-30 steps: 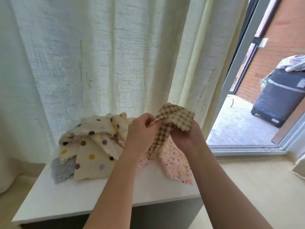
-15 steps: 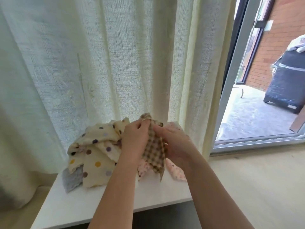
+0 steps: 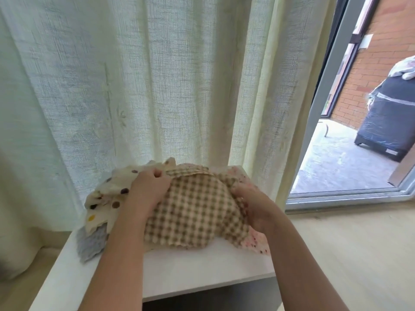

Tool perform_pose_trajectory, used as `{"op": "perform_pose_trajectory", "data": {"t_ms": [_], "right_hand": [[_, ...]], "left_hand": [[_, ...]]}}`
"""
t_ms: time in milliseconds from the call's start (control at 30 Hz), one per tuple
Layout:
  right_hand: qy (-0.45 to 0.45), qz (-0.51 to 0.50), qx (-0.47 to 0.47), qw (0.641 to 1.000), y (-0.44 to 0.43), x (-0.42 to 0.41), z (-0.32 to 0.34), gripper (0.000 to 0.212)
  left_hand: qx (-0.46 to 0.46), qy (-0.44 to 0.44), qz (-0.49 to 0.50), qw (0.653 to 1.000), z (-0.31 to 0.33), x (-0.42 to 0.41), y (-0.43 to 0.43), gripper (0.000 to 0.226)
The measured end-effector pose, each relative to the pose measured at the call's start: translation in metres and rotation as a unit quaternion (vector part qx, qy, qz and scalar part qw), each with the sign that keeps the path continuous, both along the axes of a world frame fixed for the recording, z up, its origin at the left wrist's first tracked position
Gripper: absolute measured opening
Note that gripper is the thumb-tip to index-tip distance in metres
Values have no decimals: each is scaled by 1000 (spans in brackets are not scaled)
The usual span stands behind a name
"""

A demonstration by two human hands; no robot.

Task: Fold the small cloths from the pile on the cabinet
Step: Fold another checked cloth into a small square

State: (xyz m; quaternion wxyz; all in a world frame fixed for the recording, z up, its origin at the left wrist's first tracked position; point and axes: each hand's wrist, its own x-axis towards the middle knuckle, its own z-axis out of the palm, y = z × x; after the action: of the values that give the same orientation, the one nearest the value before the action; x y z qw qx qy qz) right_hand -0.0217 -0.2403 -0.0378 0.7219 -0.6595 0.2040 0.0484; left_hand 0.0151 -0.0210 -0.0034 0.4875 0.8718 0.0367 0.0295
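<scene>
Holding a brown-and-cream checked cloth [image 3: 195,212] by its two sides, a person stands at a low white cabinet in front of a curtained window. The cloth lies opened out, its middle bulging slightly, over the right part of the pile. Its scalloped near edge rests on the tabletop [image 3: 190,272]. The left hand [image 3: 148,189] grips the cloth's left edge near the far corner, its fingers [image 3: 157,173] curled and clenched on the fabric. The right hand [image 3: 253,207] grasps the right edge, its fingers bent round the fabric with the tips tucked out of sight beneath it. Both bare forearms reach in from the near side.

Just left of the checked cloth, partly under the left hand, sits a crumpled cream dotted cloth [image 3: 112,191] with brown, purple and yellow spots. A grey cloth [image 3: 92,243] pokes out below it at the tabletop's left edge. A pale pink speckled cloth [image 3: 258,241] lies under the checked one and shows at its right, reaching the tabletop's right edge near the right wrist.

Behind the pile a pale, loosely woven curtain [image 3: 157,75] hangs in long folds down past the back of the cabinet. To the right, a grey door frame [image 3: 325,108] opens onto a concrete patio [image 3: 341,162]. Out there a dark wrapped object [image 3: 388,122] stands near a red brick wall [image 3: 370,63]. A light wooden floor [image 3: 348,254] runs from the cabinet to the door sill.
</scene>
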Motion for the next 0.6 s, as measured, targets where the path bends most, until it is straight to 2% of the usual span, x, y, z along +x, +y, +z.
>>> {"op": "perform_pose_trajectory", "data": {"t_ms": [100, 167, 300, 367, 467, 533, 600], "right_hand": [[21, 31, -159, 987, -1, 1, -5, 47], [32, 46, -232, 971, -4, -1, -2, 42], [44, 73, -273, 958, -8, -5, 8, 23], [27, 55, -229, 972, -9, -6, 10, 14], [-37, 19, -76, 996, -13, -7, 11, 13], [-92, 14, 42, 995, -20, -8, 16, 19], [-161, 35, 116, 980, -26, -14, 25, 28]], "left_hand": [[77, -8, -42, 996, -4, 0, 2, 5], [96, -46, -26, 994, -5, 0, 2, 15], [35, -100, 14, 994, 0, -5, -2, 40], [-25, -100, 24, 994, 3, -8, -3, 45], [-142, -75, 34, 987, 4, -8, 2, 39], [-211, -60, 32, 975, 9, -11, 5, 27], [-297, -75, 2, 952, 16, -13, 11, 33]]}}
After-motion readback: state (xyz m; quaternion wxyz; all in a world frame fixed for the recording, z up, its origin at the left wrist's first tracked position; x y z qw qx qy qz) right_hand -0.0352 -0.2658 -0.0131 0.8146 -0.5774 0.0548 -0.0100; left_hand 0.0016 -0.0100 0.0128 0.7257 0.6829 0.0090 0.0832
